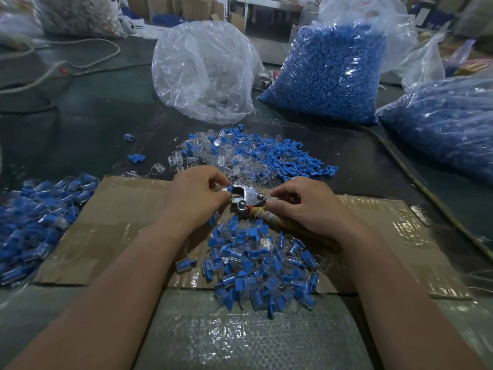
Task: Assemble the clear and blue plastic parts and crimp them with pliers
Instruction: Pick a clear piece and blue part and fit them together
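Here we see our left hand (196, 194) pinching 1 blue part (228, 188) at the nose of the pliers (246, 197), our right hand (301, 205) curled round the handles, jaws perhaps touching it, above the assembled pile (264, 263) on cardboard (112, 225).

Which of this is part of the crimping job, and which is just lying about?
Job: left hand pinching blue part, right hand gripping pliers, loose clear and blue parts, assembled pile.
Lying about: white rope, cardboard box.

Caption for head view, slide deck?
Left hand holds a blue part at the pliers gripped by the right hand.
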Demonstrator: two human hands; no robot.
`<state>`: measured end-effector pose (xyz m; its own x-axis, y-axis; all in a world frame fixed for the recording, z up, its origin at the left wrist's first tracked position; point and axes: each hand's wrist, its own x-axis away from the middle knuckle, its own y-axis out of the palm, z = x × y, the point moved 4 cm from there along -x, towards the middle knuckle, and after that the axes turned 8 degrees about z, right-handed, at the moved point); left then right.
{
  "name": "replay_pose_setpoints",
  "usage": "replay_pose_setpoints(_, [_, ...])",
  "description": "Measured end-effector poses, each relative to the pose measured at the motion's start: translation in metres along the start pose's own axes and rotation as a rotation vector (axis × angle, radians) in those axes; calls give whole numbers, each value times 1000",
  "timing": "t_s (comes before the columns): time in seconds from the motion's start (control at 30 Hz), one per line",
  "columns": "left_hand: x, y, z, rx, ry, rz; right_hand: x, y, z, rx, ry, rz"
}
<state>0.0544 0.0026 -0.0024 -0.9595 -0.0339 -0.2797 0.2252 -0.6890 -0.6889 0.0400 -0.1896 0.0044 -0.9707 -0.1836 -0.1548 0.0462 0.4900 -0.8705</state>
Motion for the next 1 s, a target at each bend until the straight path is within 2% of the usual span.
replay_pose_setpoints(0.27, [-10,11,5,-104,122,-142,0,-1,-2,3,-7,-18])
replay_pose_setpoints(0.43, [-9,8,5,-108,126,-85,-1,-2,-2,4,0,-32])
replay_pose_setpoints(0.63, [-3,-6,5,117,30,59,0,-2,-5,21,-3,-46])
replay_pose_setpoints(0.73, [2,-11,11,366,-33,89,-1,-8,-11,-11,-18,84])
replay_pose_setpoints(0.8, [5,-12,14,537,-66,34,2,-16,-19,-120,-46,259])
replay_pose_setpoints(0.87, [7,-11,19,619,-59,-59,5,-20,-29,-248,-82,356])
replay_pose_setpoints(1.0, [10,-6,28,668,8,-194,8,-11,-47,-323,-151,335])
